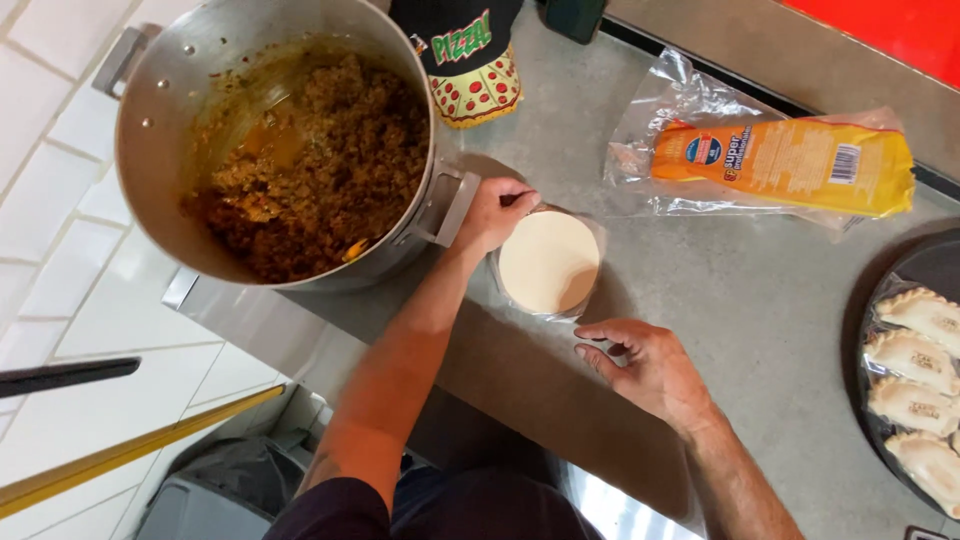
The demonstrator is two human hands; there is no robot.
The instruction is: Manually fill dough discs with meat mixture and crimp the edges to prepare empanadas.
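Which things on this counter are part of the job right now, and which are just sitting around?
In use: round dough disc, left hand, right hand, pot of meat filling, tray of folded pastries.
Idle: orange wrapper, printed jar, yellow stick.

Open counter (740, 300) right of dough stack (548, 262); blocked left by pot (270, 140), far by shaker (465, 60), wrapper (780, 165).

- The dough round (548, 262) under my fingers, mid-frame, is pale cream.
- My pot (275, 140), upper left, is silver steel, its filling (320, 165) brown with orange oil.
- The package (790, 165), upper right, is orange-yellow.
- The empanadas (918, 375), right edge, are pale beige on a dark tray (925, 265).
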